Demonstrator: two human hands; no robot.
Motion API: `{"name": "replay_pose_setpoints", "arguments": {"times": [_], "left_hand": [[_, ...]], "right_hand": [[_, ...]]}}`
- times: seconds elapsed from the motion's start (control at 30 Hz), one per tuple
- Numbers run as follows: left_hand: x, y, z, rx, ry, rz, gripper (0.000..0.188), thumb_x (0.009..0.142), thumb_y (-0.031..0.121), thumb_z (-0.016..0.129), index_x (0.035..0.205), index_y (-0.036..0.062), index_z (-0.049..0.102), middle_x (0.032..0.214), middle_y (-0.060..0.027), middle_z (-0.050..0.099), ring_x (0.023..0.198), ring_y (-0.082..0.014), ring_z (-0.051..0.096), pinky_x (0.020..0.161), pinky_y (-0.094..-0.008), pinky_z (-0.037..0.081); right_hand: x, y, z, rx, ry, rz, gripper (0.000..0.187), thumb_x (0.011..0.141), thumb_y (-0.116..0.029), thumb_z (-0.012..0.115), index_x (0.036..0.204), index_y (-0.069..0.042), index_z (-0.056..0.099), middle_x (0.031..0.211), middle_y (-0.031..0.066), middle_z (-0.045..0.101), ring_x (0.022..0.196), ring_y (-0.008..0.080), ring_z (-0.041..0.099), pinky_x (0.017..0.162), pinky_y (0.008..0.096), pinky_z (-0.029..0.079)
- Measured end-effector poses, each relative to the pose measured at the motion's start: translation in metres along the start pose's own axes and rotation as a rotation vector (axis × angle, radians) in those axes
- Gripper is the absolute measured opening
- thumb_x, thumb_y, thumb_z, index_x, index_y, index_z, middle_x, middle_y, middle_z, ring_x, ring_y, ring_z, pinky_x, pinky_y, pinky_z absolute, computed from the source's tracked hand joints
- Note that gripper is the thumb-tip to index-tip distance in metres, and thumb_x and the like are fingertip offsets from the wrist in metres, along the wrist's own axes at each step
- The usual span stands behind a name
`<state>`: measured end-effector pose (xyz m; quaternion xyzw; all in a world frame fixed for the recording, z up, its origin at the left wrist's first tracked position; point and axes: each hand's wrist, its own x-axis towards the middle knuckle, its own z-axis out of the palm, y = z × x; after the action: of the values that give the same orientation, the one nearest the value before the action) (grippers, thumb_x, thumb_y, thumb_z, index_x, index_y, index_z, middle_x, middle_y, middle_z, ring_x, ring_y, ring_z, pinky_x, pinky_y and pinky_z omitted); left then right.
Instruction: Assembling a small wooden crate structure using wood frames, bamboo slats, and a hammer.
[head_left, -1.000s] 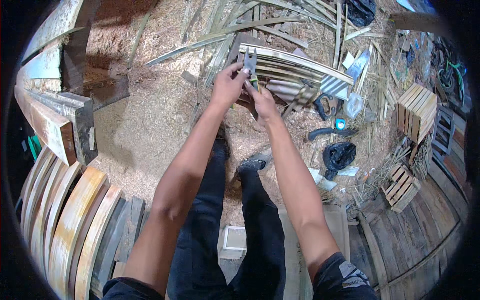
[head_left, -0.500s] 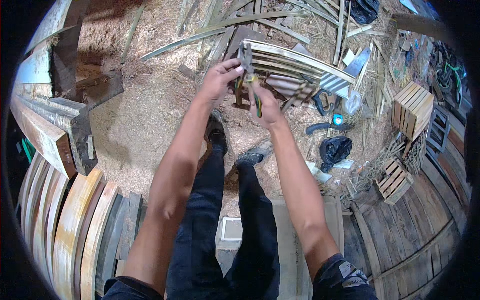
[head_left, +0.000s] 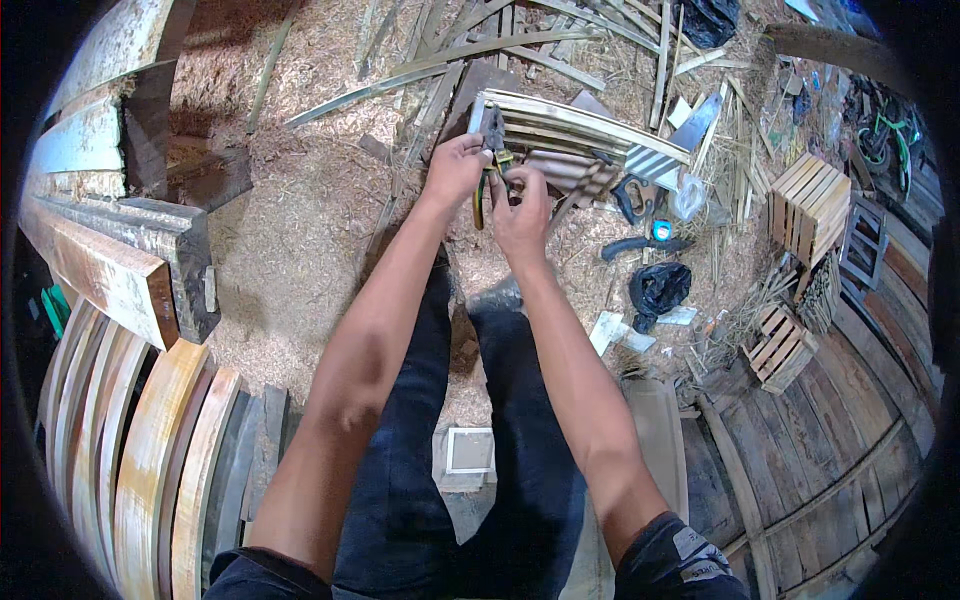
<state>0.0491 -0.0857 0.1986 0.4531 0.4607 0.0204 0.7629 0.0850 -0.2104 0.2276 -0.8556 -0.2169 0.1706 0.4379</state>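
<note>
A pair of pliers [head_left: 494, 128] with grey jaws and yellow-and-black handles is held out over the floor between my two hands. The jaws point away from me. My left hand [head_left: 456, 172] is closed against the left side of the pliers, its thumb and fingertips just below the jaws. Around the handle side, my right hand [head_left: 522, 212] has its fingers curled on the pliers near the pivot. One handle hangs down between the hands. Whether anything small sits in the jaws or under the left fingertips cannot be made out.
Beyond the pliers lies a stack of pale wooden slats [head_left: 580, 118]. A handsaw [head_left: 698, 122], a tape measure [head_left: 661, 231] and a black plastic bag [head_left: 660, 290] lie to the right. Wooden crates [head_left: 810, 205] stand farther right. Thick boards [head_left: 150, 460] lean at the left.
My right hand has shifted its grip from along the handles up toward the pivot. Both hands and the pliers have come slightly nearer, and a handle now swings down between the hands.
</note>
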Motion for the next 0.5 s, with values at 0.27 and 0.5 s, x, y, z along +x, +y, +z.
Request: {"name": "replay_pose_setpoints", "arguments": {"times": [0.27, 0.5], "left_hand": [[0.026, -0.016, 0.005, 0.036, 0.12, 0.035, 0.034, 0.088, 0.012, 0.063, 0.117, -0.0054, 0.067, 0.093, -0.0123, 0.071, 0.075, -0.0134, 0.065, 0.067, -0.0281, 0.051], [0.036, -0.02, 0.015, 0.074, 0.347, 0.161, 0.03, 0.085, 0.014, 0.069, 0.107, -0.0059, 0.07, 0.085, -0.0115, 0.073, 0.073, -0.0138, 0.067, 0.068, -0.029, 0.053]], "right_hand": [[0.021, 0.023, 0.012, 0.052, -0.038, 0.184, 0.027, 0.097, -0.019, 0.056, 0.117, -0.001, 0.057, 0.102, 0.0262, 0.066, 0.097, 0.0442, 0.064, 0.082, 0.047, 0.049], [0.04, 0.039, 0.025, 0.098, -0.083, 0.159, 0.028, 0.096, -0.019, 0.057, 0.117, 0.0, 0.057, 0.101, 0.0258, 0.066, 0.097, 0.0437, 0.064, 0.083, 0.0467, 0.049]]}}
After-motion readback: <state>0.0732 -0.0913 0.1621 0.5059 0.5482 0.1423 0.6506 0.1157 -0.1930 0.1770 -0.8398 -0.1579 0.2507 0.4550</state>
